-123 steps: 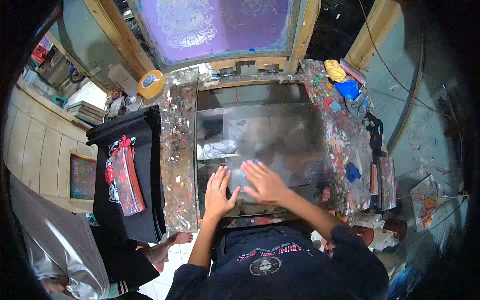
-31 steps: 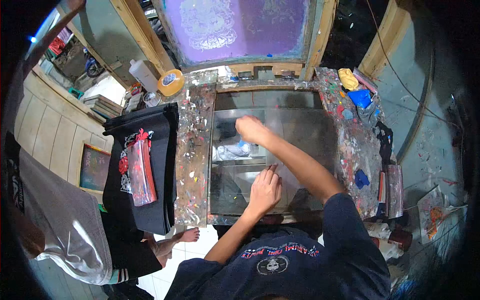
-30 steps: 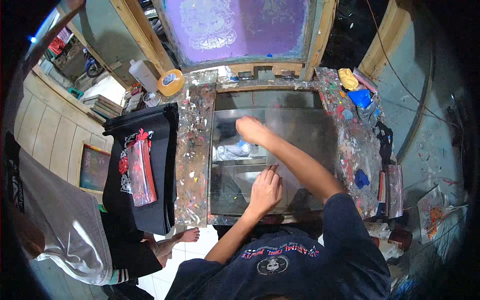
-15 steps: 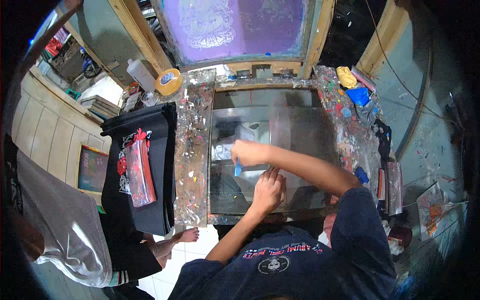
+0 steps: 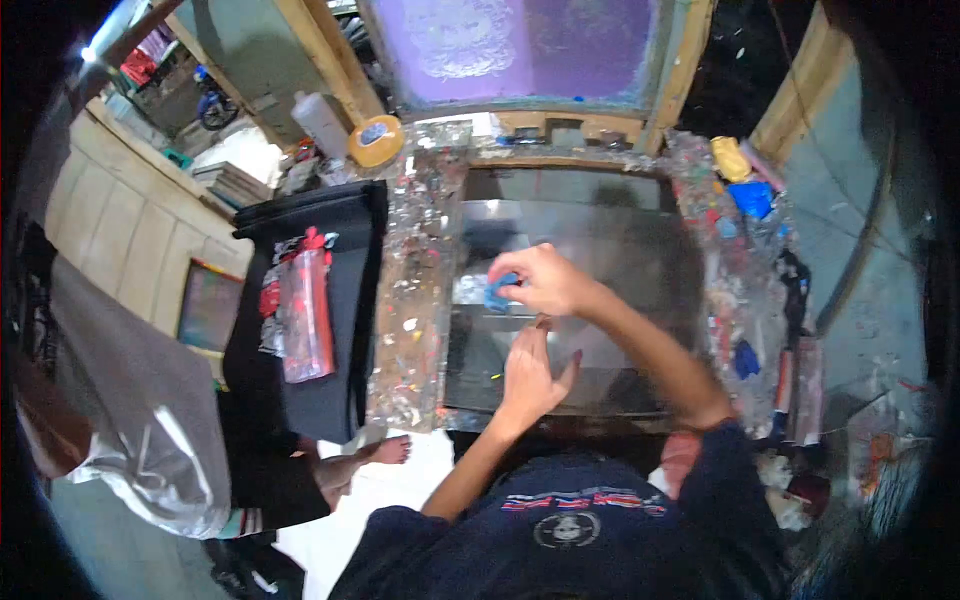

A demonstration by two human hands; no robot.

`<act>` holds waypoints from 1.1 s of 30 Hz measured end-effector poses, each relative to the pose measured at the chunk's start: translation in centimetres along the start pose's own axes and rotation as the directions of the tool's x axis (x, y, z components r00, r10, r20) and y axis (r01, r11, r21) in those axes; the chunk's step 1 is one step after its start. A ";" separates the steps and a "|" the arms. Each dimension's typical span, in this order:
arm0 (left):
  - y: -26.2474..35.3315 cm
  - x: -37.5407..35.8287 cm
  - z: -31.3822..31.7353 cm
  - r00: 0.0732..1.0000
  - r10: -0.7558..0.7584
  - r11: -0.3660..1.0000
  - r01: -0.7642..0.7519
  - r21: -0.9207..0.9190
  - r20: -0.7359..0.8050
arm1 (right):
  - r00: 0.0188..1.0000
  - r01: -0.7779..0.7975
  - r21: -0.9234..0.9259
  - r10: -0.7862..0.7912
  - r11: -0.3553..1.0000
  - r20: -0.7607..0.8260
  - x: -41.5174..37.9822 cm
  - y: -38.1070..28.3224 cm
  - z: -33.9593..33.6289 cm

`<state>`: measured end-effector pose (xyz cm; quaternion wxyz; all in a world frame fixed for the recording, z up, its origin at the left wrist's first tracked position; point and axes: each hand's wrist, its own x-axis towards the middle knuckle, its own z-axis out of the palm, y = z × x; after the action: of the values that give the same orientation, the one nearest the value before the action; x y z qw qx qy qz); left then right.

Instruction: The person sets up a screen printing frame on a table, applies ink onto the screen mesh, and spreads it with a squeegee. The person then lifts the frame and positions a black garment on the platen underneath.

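Note:
In the head view my right hand [image 5: 548, 282] is closed, its thumb and fingers pinching a small crumpled blue piece [image 5: 499, 291] that looks like thin cloth or film. It is over a dark, glossy glass panel [image 5: 620, 345] set in the worktable. Just below it, nearer my body, my left hand [image 5: 530, 375] is over the same panel. The left fingers are stretched out with the thumb held apart, and nothing shows in them. Reflections of light and of the room lie across the glass.
A paint-spattered table edge [image 5: 410, 330] runs left of the glass. Beside it lie stacked black fabric [image 5: 345, 330] and a clear-wrapped red bundle [image 5: 308, 315]. A tape roll [image 5: 376, 141] and bottle [image 5: 318, 124] stand behind. A purple screen frame [image 5: 590, 60] rises at the back; another person [image 5: 150, 400] stands left.
My right hand has lifted and turned, and the blue piece is now bunched in its fingers. My left hand has opened, its thumb spreading away. The whole view has shifted slightly.

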<state>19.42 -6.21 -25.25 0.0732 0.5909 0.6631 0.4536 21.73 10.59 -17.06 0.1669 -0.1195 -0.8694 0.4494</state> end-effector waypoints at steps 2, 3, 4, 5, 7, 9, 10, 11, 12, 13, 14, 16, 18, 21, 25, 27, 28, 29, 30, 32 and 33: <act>-1.2 -1.2 -0.2 0.996 -0.080 0.995 0.082 0.056 -0.042 | 0.972 0.114 -0.104 -0.089 0.988 0.216 1.0 -0.5 -0.3; -1.4 -1.3 -0.8 0.995 -0.072 0.993 0.078 0.090 -0.073 | 0.944 0.180 -0.201 -0.112 0.963 0.311 2.0 -1.2 -1.0; -1.5 -1.7 -1.7 0.994 -0.061 0.991 0.072 0.114 -0.091 | 0.911 0.249 -0.244 -0.141 0.937 0.387 3.4 -2.1 -1.4; -1.5 -2.2 -2.5 0.989 -0.129 0.988 0.135 0.079 -0.074 | 0.873 0.305 -0.289 -0.145 0.907 0.466 5.1 -3.2 -1.9; -1.7 -3.1 -3.6 0.978 -0.186 0.978 0.193 0.074 -0.090 | 0.811 0.374 -0.373 -0.104 0.849 0.576 6.9 -5.9 -3.2; -1.4 -4.0 -4.5 0.949 -0.276 0.959 0.282 0.016 -0.154 | 0.782 0.373 -0.378 -0.068 0.847 0.620 9.1 -6.8 -2.8; -0.6 -4.1 -5.7 0.943 -0.300 0.953 0.303 0.003 -0.145 | 0.807 0.372 -0.417 -0.067 0.829 0.587 9.1 -8.5 -2.9; -1.5 -5.0 -6.0 0.929 -0.333 0.939 0.310 -0.149 -0.160 | 0.833 0.400 -0.369 -0.165 0.839 0.528 9.5 -8.2 -2.0; -2.6 -5.7 -6.4 0.914 -0.360 0.909 0.298 -0.292 -0.186 | 0.843 0.441 -0.313 -0.269 0.841 0.465 10.0 -7.6 -1.2; -2.9 -6.0 -7.3 0.881 -0.445 0.766 0.281 -0.578 -0.162 | 0.869 0.403 -0.268 -0.274 0.875 0.412 9.6 -8.3 -0.5; -2.4 -6.5 -8.0 0.853 -0.511 0.539 0.224 -0.812 -0.104 | 0.898 0.343 -0.214 -0.251 0.915 0.362 8.0 -9.4 0.9; -2.3 -8.7 -10.1 0.847 -0.527 0.245 0.075 -0.967 -0.068 | 0.883 0.429 -0.031 -0.412 0.903 0.223 4.0 -9.7 5.3; -0.4 -10.4 -13.1 0.770 -0.631 0.119 -0.024 -0.993 -0.095 | 0.937 0.280 0.043 -0.283 0.959 0.207 -0.2 -10.1 9.7; -2.5 -17.4 -14.8 0.635 -0.772 0.226 0.230 -0.947 -0.030 | 0.957 0.152 0.105 -0.173 0.983 0.232 -4.8 -8.7 17.5; -4.3 -26.8 -15.4 0.356 -0.933 0.227 0.460 -0.858 -0.056 | 0.988 0.012 0.238 -0.048 0.971 0.149 -11.0 -9.1 21.5; -8.7 -31.8 -15.4 0.233 -0.963 0.246 0.558 -0.792 -0.135 | 0.960 -0.172 0.318 0.085 0.933 0.268 -13.9 -8.0 18.6; -11.7 -33.6 -15.1 0.206 -0.964 0.263 0.621 -0.738 -0.171 | 0.909 -0.309 0.322 0.179 0.895 0.376 -15.6 -7.0 16.7; -15.3 -34.5 -14.8 0.304 -0.914 0.405 0.615 -0.677 -0.270 | 0.949 -0.218 0.346 0.116 0.912 0.292 -17.8 -5.7 15.4; -18.8 -34.0 -13.7 0.412 -0.843 0.536 0.578 -0.616 -0.347 | 0.957 -0.253 0.349 0.182 0.902 0.224 -20.0 -5.4 14.1; -22.6 -31.1 -13.5 0.286 -0.957 0.121 0.570 -0.813 0.058 | 0.831 -0.557 0.337 0.502 0.759 0.241 -24.2 -6.5 10.4; -25.1 -30.7 -13.7 0.196 -0.937 -0.138 0.552 -0.822 0.289 | 0.757 -0.638 0.397 0.632 0.660 0.165 -27.1 -6.7 9.6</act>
<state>1.61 -36.63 -48.09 0.4494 -0.1579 0.5731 0.6668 42.33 -9.99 -21.68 0.0163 -0.3721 -0.6525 0.6599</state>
